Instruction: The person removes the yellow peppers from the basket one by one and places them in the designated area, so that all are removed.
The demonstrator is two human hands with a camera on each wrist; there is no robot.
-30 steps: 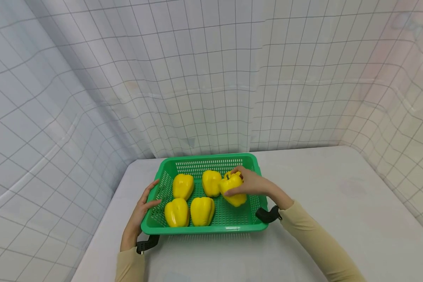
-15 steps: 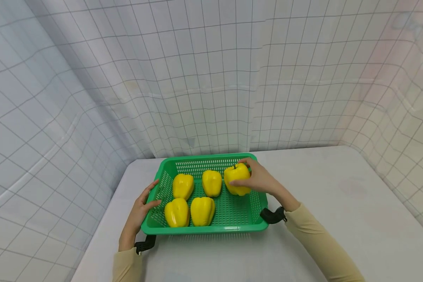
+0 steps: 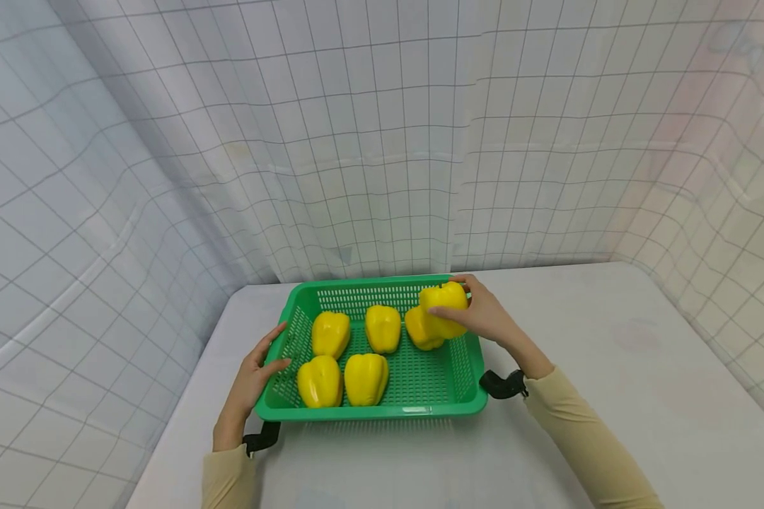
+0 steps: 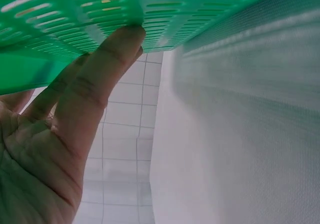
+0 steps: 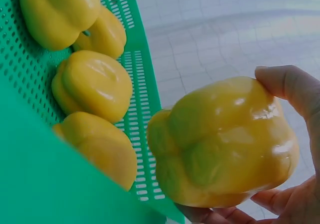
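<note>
A green plastic basket (image 3: 382,415) with slotted walls lies on the white table, with several yellow bell peppers (image 3: 366,379) inside. My right hand (image 3: 484,311) grips a yellow bell pepper (image 3: 446,300) over the basket's far right corner. It overlaps another bell pepper (image 3: 418,331) behind it in the head view. In the right wrist view the held bell pepper (image 5: 225,144) is raised beside the basket wall, thumb on one side and fingers beneath. My left hand (image 3: 251,378) holds the basket's left side, thumb over the rim, fingers (image 4: 95,92) against the slotted outer wall.
White cloth with a grid pattern (image 3: 369,141) hangs behind and on both sides. The white tabletop (image 3: 579,339) extends right of the basket and in front of it. A black wrist camera (image 3: 503,384) sits at my right wrist, near the basket's right wall.
My right hand has lifted the bell pepper and carried it right and away from me, toward the far right corner. The bell pepper behind it shows more now. My left hand stays on the basket.
</note>
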